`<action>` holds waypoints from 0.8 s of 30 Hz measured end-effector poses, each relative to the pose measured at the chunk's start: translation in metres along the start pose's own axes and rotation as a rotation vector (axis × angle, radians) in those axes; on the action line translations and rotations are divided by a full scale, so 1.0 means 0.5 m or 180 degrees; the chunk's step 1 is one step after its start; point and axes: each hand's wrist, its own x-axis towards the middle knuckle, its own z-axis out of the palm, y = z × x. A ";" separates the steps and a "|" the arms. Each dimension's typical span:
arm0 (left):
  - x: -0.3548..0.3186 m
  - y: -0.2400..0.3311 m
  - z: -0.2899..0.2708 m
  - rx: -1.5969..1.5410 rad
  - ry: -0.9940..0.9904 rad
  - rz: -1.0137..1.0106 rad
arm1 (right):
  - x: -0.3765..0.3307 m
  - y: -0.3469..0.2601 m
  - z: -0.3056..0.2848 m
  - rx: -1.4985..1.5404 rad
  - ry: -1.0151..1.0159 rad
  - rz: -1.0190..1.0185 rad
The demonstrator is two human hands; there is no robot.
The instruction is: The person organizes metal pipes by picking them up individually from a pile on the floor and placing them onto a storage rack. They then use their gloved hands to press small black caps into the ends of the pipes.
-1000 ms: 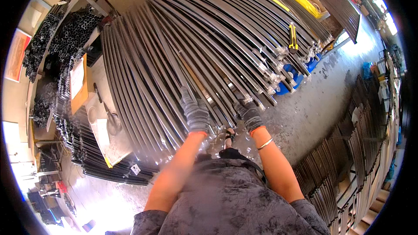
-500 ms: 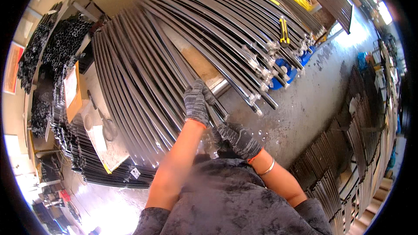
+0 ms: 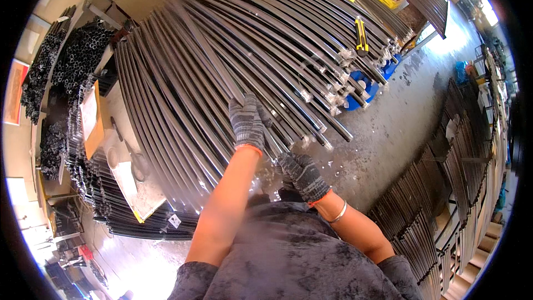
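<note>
Both my hands wear grey knit gloves with orange cuffs. My left hand [image 3: 247,122] is closed around a long dark metal tube [image 3: 273,142], a short way in from its near end. Close to that end, my right hand [image 3: 304,175] has its fingers bent together on the tube, though its fingertips are partly hidden. Many similar tubes [image 3: 172,105] lie side by side across the table, on both sides of my left hand. To the right, several tube ends carry crumpled clear plastic wrap [image 3: 336,99]. A yellow and black utility knife [image 3: 361,36] rests on the tubes there.
Scissors [image 3: 137,166] and a clipboard with paper [image 3: 94,119] lie at the left. Stacked tubes [image 3: 83,50] fill a rack beyond. A blue round object [image 3: 355,101] shows under the right-hand tube ends. More dark bars [image 3: 405,205] stand on the right, across the grey floor [image 3: 383,128].
Tubes now cover the gap right of my left hand, where bare tabletop showed before. Both hands have shifted slightly left, still at the tube.
</note>
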 end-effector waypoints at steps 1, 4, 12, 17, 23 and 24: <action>0.001 0.025 0.006 0.0297 0.0100 0.0087 | 0.007 -0.055 -0.070 -0.0490 -0.0041 -0.0417; 0.101 0.086 -0.079 0.0274 0.0325 0.0586 | -0.051 -0.057 -0.154 0.0410 -0.0385 -0.0394; 0.041 0.135 -0.151 0.0561 0.0650 0.0914 | -0.297 0.209 -0.209 -0.0989 -0.1064 0.1620; -0.038 -0.003 -0.137 0.1787 0.0571 0.0512 | -0.072 0.109 -0.169 -0.0524 0.0232 0.1072; -0.030 -0.103 -0.137 0.2624 0.0596 0.1575 | 0.061 0.161 -0.090 -0.2722 0.0465 -0.0397; -0.052 -0.086 -0.113 0.2756 0.0616 0.1212 | 0.068 0.173 -0.083 -0.2738 0.0428 -0.0395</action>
